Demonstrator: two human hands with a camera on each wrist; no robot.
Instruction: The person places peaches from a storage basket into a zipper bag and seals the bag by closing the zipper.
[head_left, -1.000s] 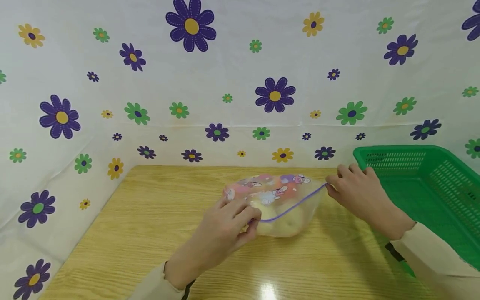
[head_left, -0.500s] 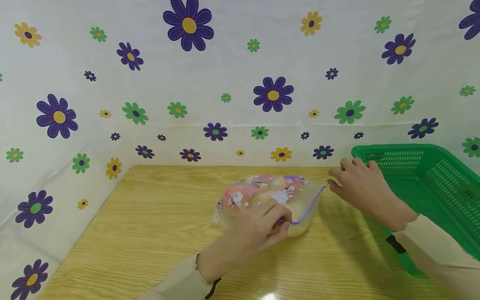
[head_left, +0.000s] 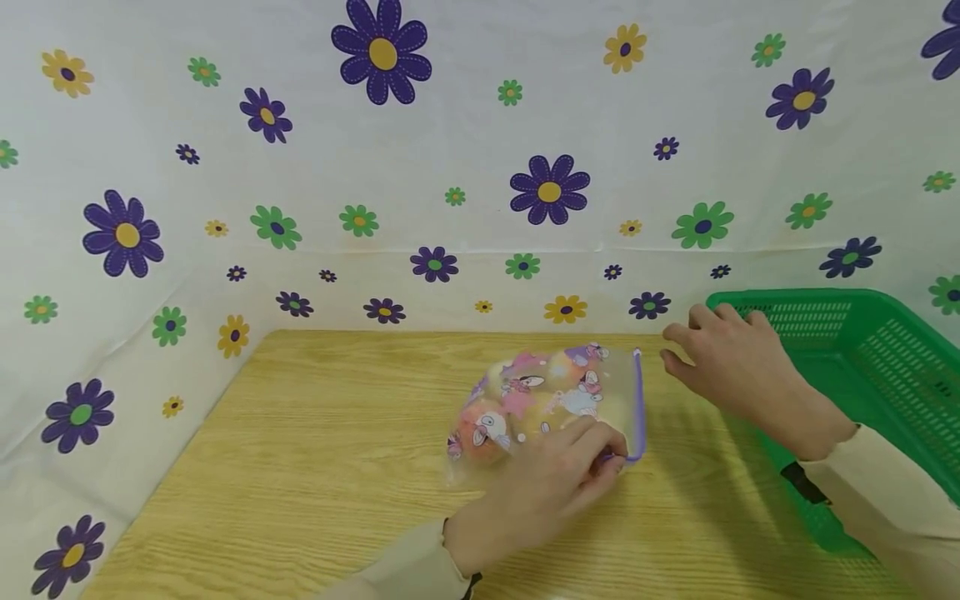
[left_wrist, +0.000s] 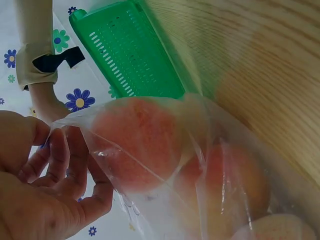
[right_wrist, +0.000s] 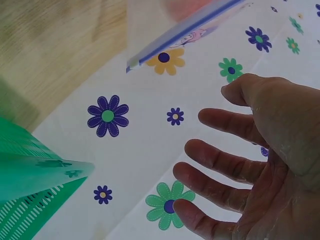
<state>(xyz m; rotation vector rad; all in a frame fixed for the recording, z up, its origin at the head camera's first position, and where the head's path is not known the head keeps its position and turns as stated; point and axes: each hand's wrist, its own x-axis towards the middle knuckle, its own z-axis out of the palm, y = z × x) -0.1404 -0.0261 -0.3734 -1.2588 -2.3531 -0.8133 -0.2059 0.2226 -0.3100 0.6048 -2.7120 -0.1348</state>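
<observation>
A clear zip bag printed with cartoon figures lies on the table with several round fruits inside. Reddish and yellow, they look like peaches in the left wrist view. Along the bag's right side runs a purple zip strip; it looks closed along the visible length. My left hand pinches the near end of that strip between thumb and fingers. To the right of the bag, my right hand hovers apart from it, fingers spread and holding nothing, as the right wrist view also shows.
A green perforated plastic basket stands at the right, partly behind my right forearm. The wooden table ends at a white flowered cloth that rises behind it and at the left.
My left hand has slid right along the purple strip to its near end, and the bag has turned. My right hand has let go of the far corner and drawn slightly away.
</observation>
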